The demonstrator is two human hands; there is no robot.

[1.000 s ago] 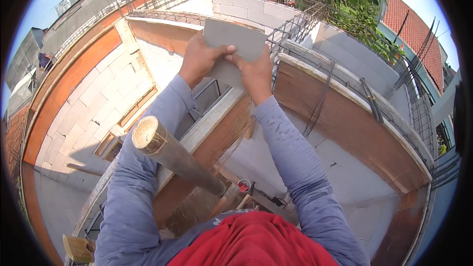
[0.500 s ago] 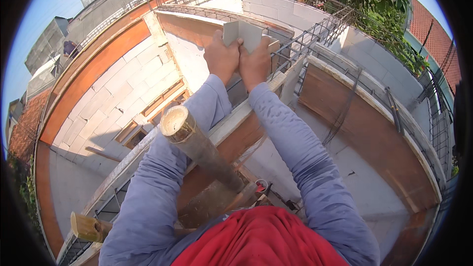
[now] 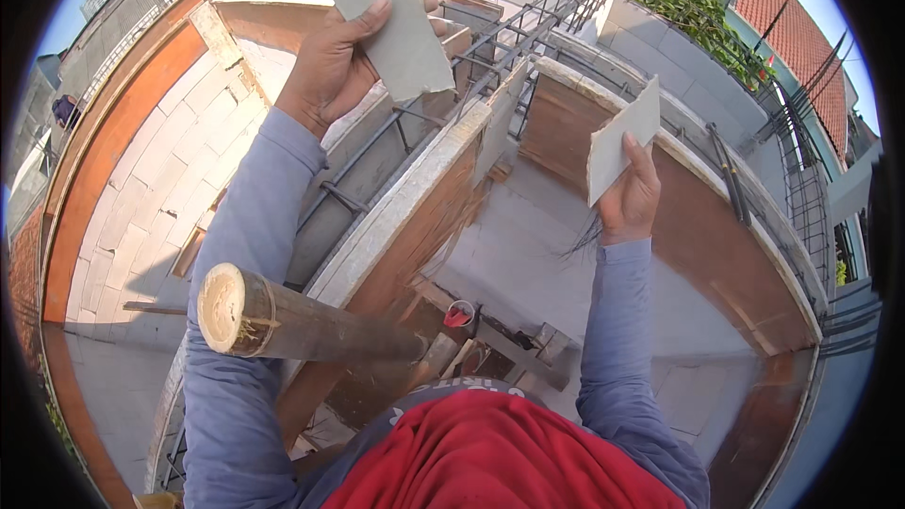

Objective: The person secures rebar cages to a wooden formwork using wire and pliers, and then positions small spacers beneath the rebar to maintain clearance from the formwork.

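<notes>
Above the open-topped formwork, I watch both hands through the head camera, well apart from each other. The left hand [image 3: 325, 75] holds a flat grey piece [image 3: 388, 24], thumb on its near face and fingertips showing past its far edge. The right hand [image 3: 630, 203] grips a second grey slab [image 3: 624, 141] with the thumb against its face; how its other fingers sit behind, I cannot tell. Both pieces are up in the air, tilted.

Beneath them I see a trough of steel bars [image 3: 405, 127] beside a brown panel [image 3: 405, 259] with a pale, rough top edge. Another brown board [image 3: 702, 212] curves away on my right, a long-handled tool [image 3: 728, 174] lying along its top. Sunlight strikes the pale block wall [image 3: 174, 170] at left, shade covering its lower part. Nearer to me, a bamboo pole [image 3: 325, 320] slants across, and down below, a small bucket [image 3: 459, 313] stands among wood scraps [image 3: 528, 353].
</notes>
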